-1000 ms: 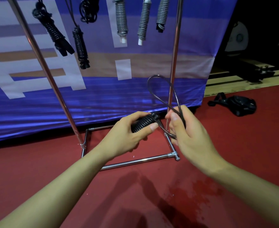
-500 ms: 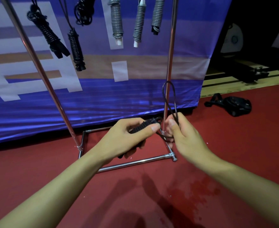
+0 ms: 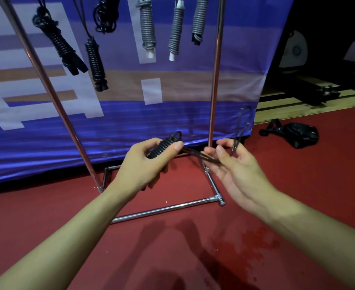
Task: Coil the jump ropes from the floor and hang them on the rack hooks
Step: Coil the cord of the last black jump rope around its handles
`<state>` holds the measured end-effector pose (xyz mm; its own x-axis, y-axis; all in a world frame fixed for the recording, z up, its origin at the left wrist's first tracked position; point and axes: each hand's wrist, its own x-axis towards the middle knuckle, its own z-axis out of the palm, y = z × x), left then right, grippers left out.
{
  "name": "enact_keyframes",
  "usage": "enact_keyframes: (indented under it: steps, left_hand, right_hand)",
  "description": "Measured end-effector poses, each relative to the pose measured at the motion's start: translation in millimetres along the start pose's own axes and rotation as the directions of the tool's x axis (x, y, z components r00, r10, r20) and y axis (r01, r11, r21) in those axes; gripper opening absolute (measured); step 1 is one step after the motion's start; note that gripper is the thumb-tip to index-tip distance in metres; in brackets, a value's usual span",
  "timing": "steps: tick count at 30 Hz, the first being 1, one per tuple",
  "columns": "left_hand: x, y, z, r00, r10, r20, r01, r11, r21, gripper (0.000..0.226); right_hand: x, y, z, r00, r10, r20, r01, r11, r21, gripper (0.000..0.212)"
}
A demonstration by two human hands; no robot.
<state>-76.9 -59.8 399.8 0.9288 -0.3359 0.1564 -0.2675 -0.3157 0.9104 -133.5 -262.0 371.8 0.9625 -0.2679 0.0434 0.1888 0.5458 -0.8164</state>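
Observation:
My left hand (image 3: 145, 164) grips a black jump rope bundle (image 3: 165, 145), the cord wound tightly round its handles. From the bundle a doubled length of black cord (image 3: 201, 154) runs right into my right hand (image 3: 233, 164), which pinches it; the loop's end (image 3: 240, 124) sticks up blurred above my fingers. Both hands are just in front of the chrome rack (image 3: 214, 84). Above, several coiled ropes hang from the rack: black ones (image 3: 61, 47) on the left, grey ones (image 3: 148, 28) in the middle.
The rack's chrome base bar (image 3: 164, 210) lies on the red floor right below my hands. A blue banner (image 3: 130, 122) hangs behind the rack. A black bag with straps (image 3: 295, 136) lies on the floor at right, before a wooden platform edge (image 3: 310, 101).
My right hand has pulled the cord loop away from the bundle to the right, drawing it taut and narrow. My left hand turned the bundle's end upward.

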Motion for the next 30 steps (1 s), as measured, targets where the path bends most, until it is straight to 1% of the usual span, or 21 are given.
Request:
enact_keyframes:
  steps: [1,3,6,8,9,10,11,12,13,14,15,17,18,20,22,24,25,28,30]
  left_hand:
    - [0,-1,-2,1.000,-0.005,-0.008,0.005,1.000,-0.005,0.043]
    - [0,-2,-2,1.000,-0.006,-0.012,0.006,1.000,-0.018,0.044]
    - [-1,-1,-2,0.999,0.024,0.030,-0.023,0.999,-0.030,0.043]
    - [-3,-1,-2,0.991,0.072,0.115,-0.069,0.997,-0.029,0.039]
    - [-5,-1,-2,0.980,0.099,0.174,-0.097,0.995,-0.024,0.037]
    - [-7,-1,-2,0.961,0.125,0.246,-0.123,0.992,-0.024,0.034]
    - [-10,-1,-1,0.934,0.146,0.326,-0.142,0.989,-0.035,0.030]
    - [-13,0,0,0.902,0.161,0.401,-0.153,0.987,-0.053,0.026]
    - [-16,2,2,0.869,0.169,0.465,-0.157,0.985,-0.064,0.026]
    - [-17,2,5,0.840,0.166,0.516,-0.162,0.985,-0.052,0.029]
    - [-18,1,7,0.814,0.153,0.560,-0.178,0.984,-0.011,0.031]
    - [-19,-2,13,0.785,0.109,0.610,-0.221,0.969,0.111,0.036]
    - [-20,-5,16,0.787,0.080,0.612,-0.239,0.954,0.183,0.037]
    - [-19,-11,19,0.814,0.023,0.581,-0.274,0.897,0.348,0.044]
    - [-16,-17,20,0.851,-0.024,0.525,-0.254,0.856,0.450,0.054]
    - [-12,-19,18,0.871,-0.057,0.488,-0.214,0.850,0.482,0.057]
    - [-10,-18,16,0.874,-0.077,0.479,-0.190,0.855,0.483,0.054]
    - [-9,-13,15,0.878,-0.100,0.467,-0.101,0.918,0.385,0.033]
    - [-9,-11,16,0.892,-0.062,0.448,-0.103,0.937,0.334,0.023]
  right_hand:
    - [1,-3,1,0.999,0.041,-0.001,-0.041,0.997,0.068,0.014]
    - [2,-6,1,0.988,0.150,0.038,-0.153,0.981,0.119,0.022]
    - [3,0,0,0.953,0.296,0.066,-0.301,0.947,0.107,0.027]
    - [6,7,-3,0.938,0.345,0.034,-0.346,0.936,0.058,0.025]
    - [7,10,-5,0.932,0.362,0.026,-0.362,0.932,-0.002,0.023]
    - [9,12,-7,0.924,0.379,0.041,-0.373,0.921,-0.109,0.020]
    - [11,14,-9,0.915,0.399,0.068,-0.369,0.891,-0.265,0.016]
    - [13,15,-11,0.905,0.416,0.092,-0.341,0.836,-0.429,0.012]
    - [16,16,-12,0.901,0.421,0.105,-0.299,0.778,-0.553,0.008]
    - [18,15,-12,0.905,0.412,0.109,-0.261,0.737,-0.623,0.007]
    - [22,14,-11,0.915,0.390,0.104,-0.236,0.725,-0.647,0.009]
    - [28,8,-6,0.937,0.337,0.089,-0.207,0.744,-0.636,0.011]
    - [31,4,-2,0.949,0.303,0.084,-0.184,0.751,-0.634,0.011]
    - [33,-2,5,0.974,0.206,0.093,-0.095,0.748,-0.657,0.014]
    - [32,-10,11,0.985,0.109,0.130,0.004,0.753,-0.658,0.014]
    - [25,-16,18,0.985,0.056,0.163,0.062,0.769,-0.637,0.013]
    - [21,-19,21,0.984,0.037,0.174,0.083,0.770,-0.632,0.012]
    - [9,-23,29,0.973,-0.059,0.223,0.187,0.767,-0.614,0.009]
    - [6,-25,29,0.965,-0.120,0.234,0.239,0.770,-0.592,0.011]
